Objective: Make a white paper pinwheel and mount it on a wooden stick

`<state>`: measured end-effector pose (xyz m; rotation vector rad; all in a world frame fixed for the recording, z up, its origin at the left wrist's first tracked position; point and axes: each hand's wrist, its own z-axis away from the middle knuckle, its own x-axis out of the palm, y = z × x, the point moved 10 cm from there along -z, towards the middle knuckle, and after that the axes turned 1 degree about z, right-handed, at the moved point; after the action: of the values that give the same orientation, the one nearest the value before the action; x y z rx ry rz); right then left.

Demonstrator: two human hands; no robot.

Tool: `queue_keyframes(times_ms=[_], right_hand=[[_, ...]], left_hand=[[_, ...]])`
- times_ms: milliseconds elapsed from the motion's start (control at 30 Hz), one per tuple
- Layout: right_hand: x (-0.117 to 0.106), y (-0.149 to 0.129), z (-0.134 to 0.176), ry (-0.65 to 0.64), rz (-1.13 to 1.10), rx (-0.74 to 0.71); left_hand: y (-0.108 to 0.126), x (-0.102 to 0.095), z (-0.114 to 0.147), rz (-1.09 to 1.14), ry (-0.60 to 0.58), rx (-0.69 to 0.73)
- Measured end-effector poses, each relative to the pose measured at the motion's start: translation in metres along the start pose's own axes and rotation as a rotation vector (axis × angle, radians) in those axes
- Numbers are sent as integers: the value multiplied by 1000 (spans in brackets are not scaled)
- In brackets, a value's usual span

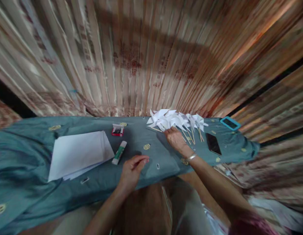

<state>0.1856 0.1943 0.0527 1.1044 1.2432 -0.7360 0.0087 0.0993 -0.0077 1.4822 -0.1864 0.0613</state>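
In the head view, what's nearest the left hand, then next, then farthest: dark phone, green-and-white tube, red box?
1. Green-and-white tube: just left of the left hand.
2. Red box: beyond the tube.
3. Dark phone: far to the right.

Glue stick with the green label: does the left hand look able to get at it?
Probably yes: the left hand is close beside the glue stick, with nothing standing between them, though I can't tell whether it pinches something small.

Pinwheels [162,120]: matt paper | sticks [193,137]: bare wood | table cover [169,169]: creased cloth | phone [214,144]: smooth | bracelet [191,157]: shiny metal
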Motion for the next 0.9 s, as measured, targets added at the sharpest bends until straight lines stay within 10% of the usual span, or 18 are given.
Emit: queue_keyframes(times_ms=[133,267,400,667,900], right_hand=[[-14,-44,36,114,-424,-7],[9,-93,63,-18,-1280,84],[21,-130,70,-71,-1671,123],[52,-102,60,55,-1575,259],[61,-60,40,147,-1125,344]], left_hand=[[2,-22,-4,76,135,19],[4,-31,-4,185,171,-6],[-2,-35,-2,226,174,-75],[-6,-35,-12,41,137,13],[57,-132,7,-776,387,374]])
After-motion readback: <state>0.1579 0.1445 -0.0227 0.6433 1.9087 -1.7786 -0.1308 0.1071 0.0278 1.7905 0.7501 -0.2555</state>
